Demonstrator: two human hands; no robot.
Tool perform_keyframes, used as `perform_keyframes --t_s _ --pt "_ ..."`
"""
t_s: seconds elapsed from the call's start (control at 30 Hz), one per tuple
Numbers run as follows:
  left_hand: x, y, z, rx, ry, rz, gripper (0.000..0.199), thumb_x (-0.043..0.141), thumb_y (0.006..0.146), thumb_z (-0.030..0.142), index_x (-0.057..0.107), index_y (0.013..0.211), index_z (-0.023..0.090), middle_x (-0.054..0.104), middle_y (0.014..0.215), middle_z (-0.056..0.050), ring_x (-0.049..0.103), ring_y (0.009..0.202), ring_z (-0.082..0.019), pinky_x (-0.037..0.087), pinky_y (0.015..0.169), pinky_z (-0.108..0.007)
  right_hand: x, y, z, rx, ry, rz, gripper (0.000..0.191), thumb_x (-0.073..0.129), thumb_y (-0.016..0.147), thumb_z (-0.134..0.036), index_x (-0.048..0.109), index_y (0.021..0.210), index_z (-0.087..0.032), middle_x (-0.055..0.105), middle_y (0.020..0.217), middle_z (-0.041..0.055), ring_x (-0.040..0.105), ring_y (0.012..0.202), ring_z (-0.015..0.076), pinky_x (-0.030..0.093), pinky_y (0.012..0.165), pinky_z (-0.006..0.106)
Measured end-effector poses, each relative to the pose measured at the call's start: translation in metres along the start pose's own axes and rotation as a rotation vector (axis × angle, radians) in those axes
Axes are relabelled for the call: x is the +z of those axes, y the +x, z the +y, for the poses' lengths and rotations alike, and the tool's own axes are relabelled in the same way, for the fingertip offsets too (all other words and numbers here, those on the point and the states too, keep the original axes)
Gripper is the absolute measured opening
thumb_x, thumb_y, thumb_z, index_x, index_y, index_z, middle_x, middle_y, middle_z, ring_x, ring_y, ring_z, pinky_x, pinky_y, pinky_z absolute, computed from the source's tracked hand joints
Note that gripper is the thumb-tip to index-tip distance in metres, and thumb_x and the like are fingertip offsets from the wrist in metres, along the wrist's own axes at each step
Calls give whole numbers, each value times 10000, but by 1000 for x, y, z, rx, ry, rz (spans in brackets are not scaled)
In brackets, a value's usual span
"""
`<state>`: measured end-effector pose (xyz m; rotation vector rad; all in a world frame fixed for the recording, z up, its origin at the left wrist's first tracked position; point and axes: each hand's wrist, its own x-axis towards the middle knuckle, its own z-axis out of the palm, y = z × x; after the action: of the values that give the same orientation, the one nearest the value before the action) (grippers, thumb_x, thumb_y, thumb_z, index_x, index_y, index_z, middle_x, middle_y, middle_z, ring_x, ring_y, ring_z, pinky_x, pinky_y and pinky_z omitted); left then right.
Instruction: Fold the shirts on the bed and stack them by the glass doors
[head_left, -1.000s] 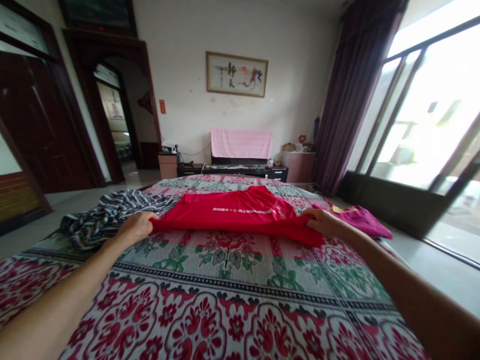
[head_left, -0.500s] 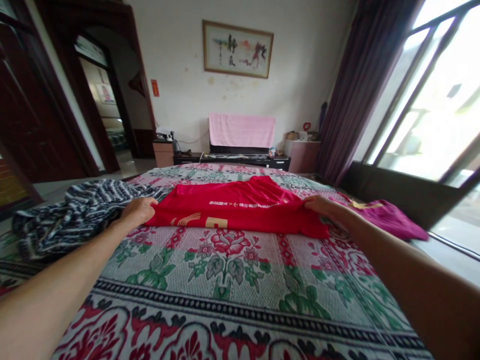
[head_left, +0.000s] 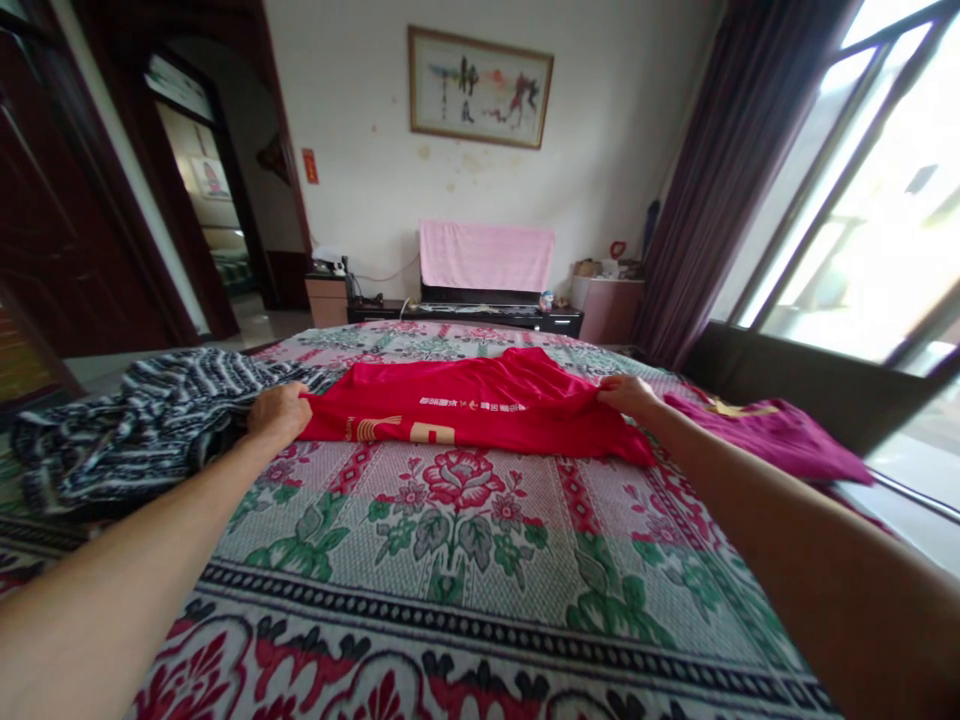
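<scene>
A red T-shirt (head_left: 480, 400) with white lettering and gold prints lies partly folded across the patterned bedspread (head_left: 465, 540). At its left end, my left hand (head_left: 279, 412) pinches the cloth. My right hand (head_left: 628, 394) grips the fabric toward the right end, and a red corner hangs out beyond it. Between the hands the shirt stretches fairly straight, its near edge resting on or just over the bedspread. Beside my left hand lies a crumpled black-and-white striped garment (head_left: 142, 430). The undersides of the shirt are hidden.
A folded magenta garment (head_left: 772, 435) sits at the right edge of the bed, near the window (head_left: 862, 220). Past the far edge stand a low black cabinet (head_left: 480, 318) and a screen draped with a pink towel (head_left: 487, 255). A dark curtain (head_left: 735, 180) hangs at right.
Both hands keep hold of the red T-shirt. My right hand has shifted slightly left and away from me, and the shirt's near edge has moved a little farther off.
</scene>
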<state>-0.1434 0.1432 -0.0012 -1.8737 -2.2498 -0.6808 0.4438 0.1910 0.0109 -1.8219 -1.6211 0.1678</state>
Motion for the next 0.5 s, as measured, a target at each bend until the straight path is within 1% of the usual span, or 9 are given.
perform_keyframes --t_s 0.07,0.13,0.2,0.23,0.3,0.33,0.4,0.47,0.5 --pt "-4 -3 4 -61 49 24 422 464 814 248 598 1161 49 678 995 -125 579 903 -227 432 821 -342 -2 1 -1 42 86 -2 360 706 616 -241 705 959 -129 704 739 52 611 582 130 469 516 208" --pt "-11 -10 8 -61 96 44 434 445 825 255 580 1195 75 655 1048 -132 583 917 -224 437 822 -335 -7 -1 -4 93 103 33 394 707 624 -260 696 990 -117 713 815 88 631 641 158 491 562 240" --pt "-19 -20 11 -14 138 65 404 412 832 248 606 1158 106 642 1057 -128 594 916 -222 445 816 -326 -14 -7 -8 131 56 127 361 679 648 -286 701 973 -132 712 832 89 635 688 182 497 602 268" --pt "-23 -25 11 31 151 71 386 397 832 241 630 1114 120 641 1051 -123 600 916 -223 448 818 -322 -17 -13 -11 119 23 171 331 652 671 -301 704 958 -144 710 830 82 635 709 190 497 624 278" --pt "-27 -34 10 140 158 57 363 385 815 231 671 1024 151 652 1030 -100 612 920 -219 449 838 -309 -23 -30 -16 4 -8 183 269 590 721 -317 707 913 -170 708 823 63 636 747 196 494 669 285" --pt "-28 -39 8 195 153 36 361 389 799 229 684 998 168 660 1027 -85 619 923 -214 449 850 -300 -25 -41 -18 -85 -6 135 249 566 740 -318 707 891 -180 707 819 52 637 759 192 491 689 284" --pt "-25 -46 3 308 135 -33 368 418 755 239 698 989 192 676 1041 -60 627 940 -208 447 876 -284 -27 -65 -21 -254 -4 -48 220 552 749 -316 703 850 -190 707 809 35 638 758 184 487 712 281" --pt "-20 -50 -1 419 112 -90 397 429 720 246 703 1003 192 684 1073 -56 624 984 -212 437 911 -283 -28 -89 -22 -370 -28 -250 200 565 728 -295 700 835 -193 708 809 30 639 750 183 488 731 290" --pt "-16 -52 -3 455 106 -98 412 421 713 245 704 1006 184 686 1082 -63 621 1001 -216 431 928 -290 -28 -99 -22 -420 -46 -318 201 571 710 -269 699 844 -192 710 828 32 639 766 187 488 754 299"
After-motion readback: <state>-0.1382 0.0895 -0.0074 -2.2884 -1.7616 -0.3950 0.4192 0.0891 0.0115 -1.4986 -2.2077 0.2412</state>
